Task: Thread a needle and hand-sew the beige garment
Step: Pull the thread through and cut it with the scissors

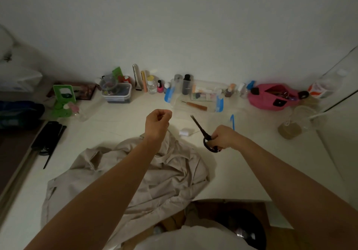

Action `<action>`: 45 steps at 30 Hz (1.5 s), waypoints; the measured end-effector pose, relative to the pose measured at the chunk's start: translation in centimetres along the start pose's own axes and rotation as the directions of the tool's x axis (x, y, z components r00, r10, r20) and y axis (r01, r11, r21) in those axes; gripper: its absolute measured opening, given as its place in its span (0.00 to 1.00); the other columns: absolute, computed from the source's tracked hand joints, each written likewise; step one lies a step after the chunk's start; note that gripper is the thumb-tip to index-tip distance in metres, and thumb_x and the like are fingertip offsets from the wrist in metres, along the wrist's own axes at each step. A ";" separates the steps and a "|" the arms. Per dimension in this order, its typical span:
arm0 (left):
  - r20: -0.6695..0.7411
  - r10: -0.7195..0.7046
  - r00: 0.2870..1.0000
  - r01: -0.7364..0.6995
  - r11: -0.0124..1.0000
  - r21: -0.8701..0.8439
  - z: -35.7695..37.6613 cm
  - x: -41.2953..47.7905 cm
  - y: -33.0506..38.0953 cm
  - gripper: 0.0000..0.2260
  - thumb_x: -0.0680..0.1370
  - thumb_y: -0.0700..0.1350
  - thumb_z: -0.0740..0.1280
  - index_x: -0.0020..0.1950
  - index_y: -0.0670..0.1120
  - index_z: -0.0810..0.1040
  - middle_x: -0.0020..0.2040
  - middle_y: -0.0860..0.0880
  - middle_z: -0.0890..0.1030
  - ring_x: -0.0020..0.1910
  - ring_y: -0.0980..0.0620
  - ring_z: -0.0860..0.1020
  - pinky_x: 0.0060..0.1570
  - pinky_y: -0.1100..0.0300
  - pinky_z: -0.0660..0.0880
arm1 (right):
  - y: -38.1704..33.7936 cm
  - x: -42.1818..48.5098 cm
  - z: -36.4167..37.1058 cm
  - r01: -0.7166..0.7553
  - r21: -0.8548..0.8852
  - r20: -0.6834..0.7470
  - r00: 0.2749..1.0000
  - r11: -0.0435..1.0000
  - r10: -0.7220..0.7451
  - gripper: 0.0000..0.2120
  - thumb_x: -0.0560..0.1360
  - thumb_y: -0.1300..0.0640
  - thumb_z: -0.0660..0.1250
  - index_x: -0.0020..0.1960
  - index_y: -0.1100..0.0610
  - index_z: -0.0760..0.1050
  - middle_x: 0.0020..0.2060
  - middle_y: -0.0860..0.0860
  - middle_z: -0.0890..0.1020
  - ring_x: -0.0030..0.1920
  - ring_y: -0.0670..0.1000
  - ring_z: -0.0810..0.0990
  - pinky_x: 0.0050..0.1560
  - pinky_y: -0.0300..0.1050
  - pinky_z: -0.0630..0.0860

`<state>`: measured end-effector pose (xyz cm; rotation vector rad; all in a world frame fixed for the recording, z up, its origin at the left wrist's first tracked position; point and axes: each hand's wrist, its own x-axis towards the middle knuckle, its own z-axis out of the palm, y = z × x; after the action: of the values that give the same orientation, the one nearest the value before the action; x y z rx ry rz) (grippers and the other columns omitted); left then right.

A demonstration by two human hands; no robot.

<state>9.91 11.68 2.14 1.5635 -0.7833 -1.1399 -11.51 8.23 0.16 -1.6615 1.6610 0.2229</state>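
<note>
The beige garment (pixel 166 174) lies crumpled on the white table's near half, partly hanging over the front edge. My left hand (pixel 157 122) is raised above its far end with fingers curled and pinched together; whatever it pinches is too thin to see. To the right, my right hand (pixel 222 136) grips the handles of black scissors (pixel 201 128), blades slightly parted and pointing up-left. A small white thread spool (pixel 185 132) lies on the table between the hands. No needle can be made out.
A clear sewing box (pixel 197 96) with blue clips holds a wooden-handled tool at the back. A row of bottles, a pink pouch (pixel 271 96), a green stand (pixel 64 98) and a black comb (pixel 48 143) line the table's back and left. A plastic cup (pixel 290 125) stands right.
</note>
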 end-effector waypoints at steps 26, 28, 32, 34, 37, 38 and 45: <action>0.182 -0.043 0.982 0.061 0.994 -0.096 -1.0 -1.5 0.9 0.04 0.79 0.42 0.65 0.48 0.44 0.80 0.41 0.47 0.78 0.32 0.55 0.70 0.36 0.64 0.70 | -4.1 0.1 1.2 0.308 0.745 -0.173 0.946 0.591 -0.274 0.16 0.80 0.64 0.62 0.68 0.59 0.72 0.61 0.53 0.78 0.42 0.52 0.85 0.36 0.38 0.76; 0.199 -0.036 0.979 0.061 0.991 -0.121 -1.4 -1.7 1.2 0.05 0.80 0.42 0.65 0.49 0.43 0.80 0.38 0.48 0.78 0.32 0.55 0.70 0.37 0.63 0.72 | -6.7 -0.8 0.9 0.192 0.872 -0.020 0.933 0.451 -0.360 0.19 0.79 0.67 0.59 0.69 0.58 0.69 0.60 0.56 0.79 0.44 0.54 0.84 0.38 0.42 0.77; 0.268 -0.009 0.963 0.050 0.988 -0.147 -2.2 -2.0 1.8 0.06 0.80 0.43 0.64 0.47 0.42 0.79 0.31 0.50 0.74 0.33 0.52 0.71 0.44 0.56 0.76 | -8.9 -1.6 1.2 0.174 0.788 0.138 0.885 0.591 -0.445 0.14 0.79 0.68 0.59 0.60 0.59 0.76 0.44 0.55 0.84 0.38 0.50 0.82 0.42 0.42 0.78; 0.208 0.001 0.978 0.029 0.989 -0.142 -2.8 -2.1 2.0 0.05 0.79 0.42 0.65 0.49 0.42 0.79 0.33 0.49 0.74 0.32 0.54 0.69 0.36 0.62 0.72 | -8.6 -1.2 1.3 0.268 0.675 0.058 0.909 0.687 -0.412 0.11 0.79 0.66 0.60 0.53 0.59 0.80 0.36 0.52 0.82 0.32 0.45 0.77 0.37 0.37 0.74; 0.109 -0.005 0.994 0.018 0.993 -0.118 -3.9 -1.7 2.0 0.03 0.78 0.44 0.67 0.48 0.46 0.79 0.36 0.50 0.75 0.34 0.55 0.70 0.36 0.63 0.69 | -7.2 0.0 1.1 0.282 0.610 -0.104 0.955 0.741 -0.278 0.11 0.80 0.66 0.60 0.50 0.61 0.81 0.33 0.52 0.77 0.30 0.46 0.72 0.32 0.36 0.69; 0.071 -0.007 0.997 0.014 0.995 -0.103 -4.2 -1.6 1.9 0.02 0.78 0.44 0.68 0.47 0.47 0.79 0.37 0.50 0.75 0.34 0.55 0.70 0.36 0.63 0.69 | -6.7 0.4 1.0 0.261 0.589 -0.144 0.965 0.765 -0.218 0.11 0.80 0.66 0.59 0.50 0.61 0.81 0.34 0.53 0.78 0.31 0.47 0.72 0.31 0.36 0.69; -0.233 -0.054 0.971 0.043 0.998 -0.054 -5.2 -0.6 0.4 0.04 0.79 0.43 0.66 0.52 0.46 0.79 0.40 0.52 0.76 0.36 0.57 0.70 0.36 0.65 0.67 | -4.3 3.3 2.2 0.146 0.235 -0.153 0.982 0.961 -0.112 0.18 0.81 0.65 0.56 0.69 0.60 0.71 0.63 0.56 0.77 0.38 0.52 0.81 0.34 0.39 0.75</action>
<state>14.60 13.87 2.92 1.6482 -0.5588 -0.9792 -6.27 6.41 -1.78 -1.6172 1.6001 -0.1603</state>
